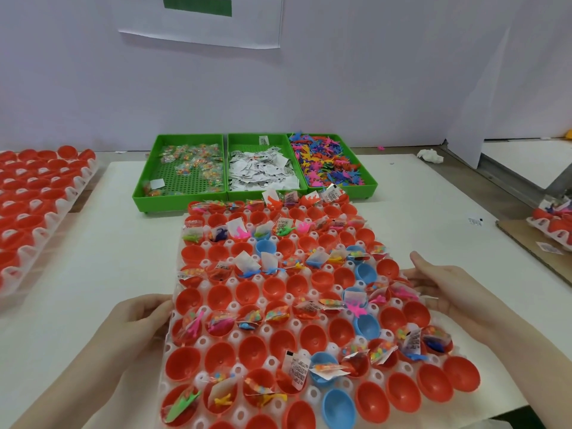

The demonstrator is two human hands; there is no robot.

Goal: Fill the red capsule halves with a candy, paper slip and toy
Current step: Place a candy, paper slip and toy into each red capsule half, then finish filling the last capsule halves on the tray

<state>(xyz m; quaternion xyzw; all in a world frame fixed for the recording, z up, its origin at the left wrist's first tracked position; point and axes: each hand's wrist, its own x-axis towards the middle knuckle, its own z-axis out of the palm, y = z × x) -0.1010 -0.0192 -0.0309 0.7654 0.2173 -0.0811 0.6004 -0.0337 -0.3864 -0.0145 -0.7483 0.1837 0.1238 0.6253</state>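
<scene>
- Worktop (130, 243), white, seen from above and slightly forward, with a pale wall behind.
- White egg-style tray (312, 394) lying at centre, long side running away from the viewer, packed with rows of red capsule halves (278, 287), open side up.
- Some red halves bare; others holding a clear candy packet (280, 314), a printed paper slip (297, 368) and a small coloured toy (182, 407), mostly along diagonal bands across the tray.
- Several blue capsule halves (337, 408) mixed in among the red, mainly toward the right and near edge.
- Left hand (137, 323) at the tray's left edge, about halfway along; fingers (156, 317) loosely bent, tips touching the tray's rim; cannot tell whether any tuck under the rim.
- Right hand (448, 289) at the tray's right edge, a little farther away than the left; fingers (418, 281) nearly straight, lying flat against the rim, thumb raised and apart from the tray.
- Nothing pinched or carried in either hand.
- Three green bins side by side just beyond the tray's far end: left bin (182, 184) with candy packets, middle bin (263, 144) with paper slips, right bin (368, 178) heaped with toys.
- Second tray of red halves (37, 193) at far left, well apart from the centre tray.
- Part of another filled tray (554, 224) on cardboard (520, 239) at the right edge.
</scene>
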